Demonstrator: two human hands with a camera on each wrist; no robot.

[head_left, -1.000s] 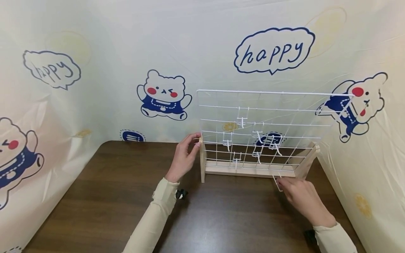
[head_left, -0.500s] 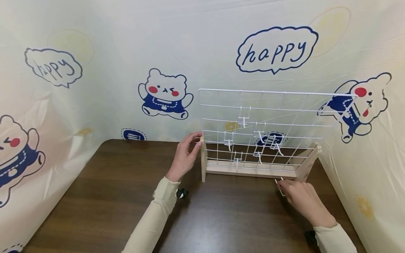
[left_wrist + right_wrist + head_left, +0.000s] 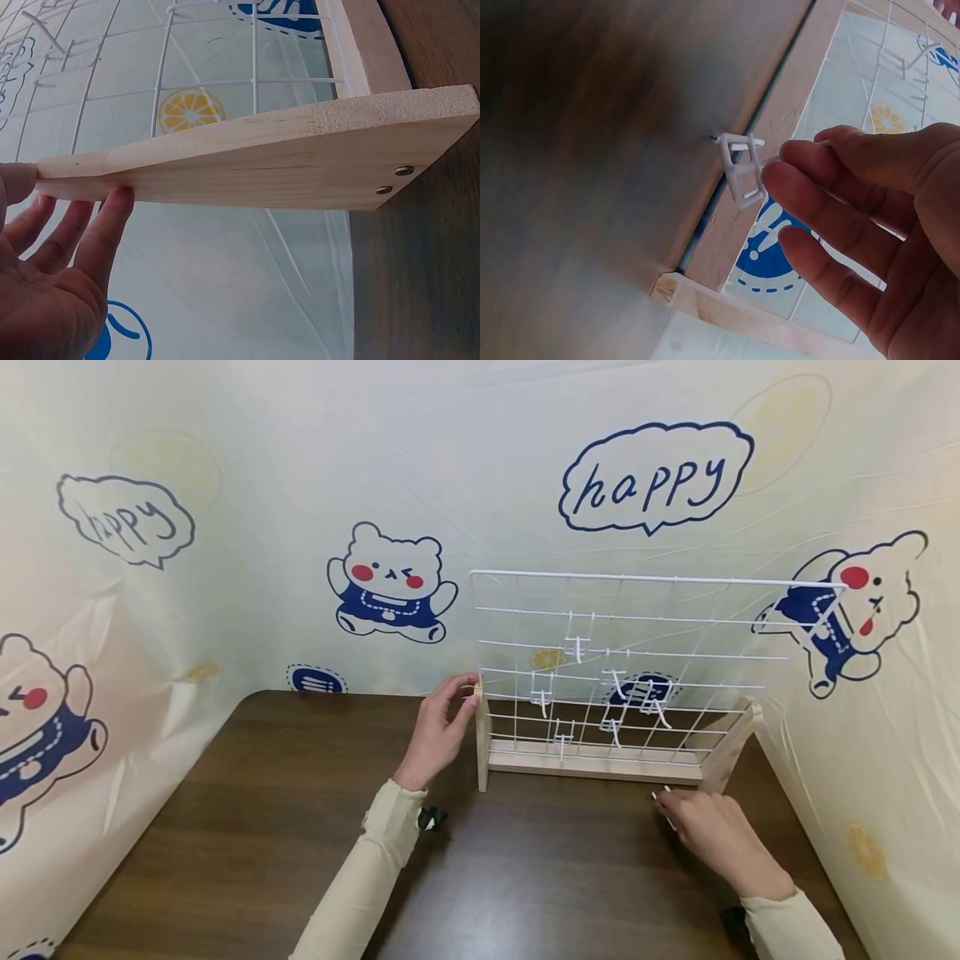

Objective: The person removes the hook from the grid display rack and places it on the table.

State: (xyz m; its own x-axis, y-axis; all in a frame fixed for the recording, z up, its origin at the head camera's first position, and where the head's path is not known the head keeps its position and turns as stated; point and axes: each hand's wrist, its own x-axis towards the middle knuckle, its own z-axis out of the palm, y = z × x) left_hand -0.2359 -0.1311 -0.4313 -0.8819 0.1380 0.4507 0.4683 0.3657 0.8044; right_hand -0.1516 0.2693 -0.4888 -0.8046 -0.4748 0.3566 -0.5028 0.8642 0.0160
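A white wire grid rack with a wooden base (image 3: 592,767) stands on the table, several white wire hooks hanging on its grid. My left hand (image 3: 438,735) holds the upper edge of the rack's left wooden side panel (image 3: 240,169), thumb on one face and fingers on the other. In front of the base's right end, my right hand (image 3: 716,835) pinches a loose white wire hook (image 3: 739,171) between thumb and fingertips. In the right wrist view the hook's square frame points away from the hand, apart from the grid. Its stem is partly hidden by the fingers.
The brown wooden table (image 3: 300,843) extends to the left and in front of the rack. A pale printed cloth (image 3: 480,460) hangs behind and along both sides. The rack's right wooden side panel (image 3: 731,747) stands just beyond my right hand.
My right hand has turned slightly and lowered the hook a little, so less of it shows in the head view. The left hand keeps its hold on the side panel.
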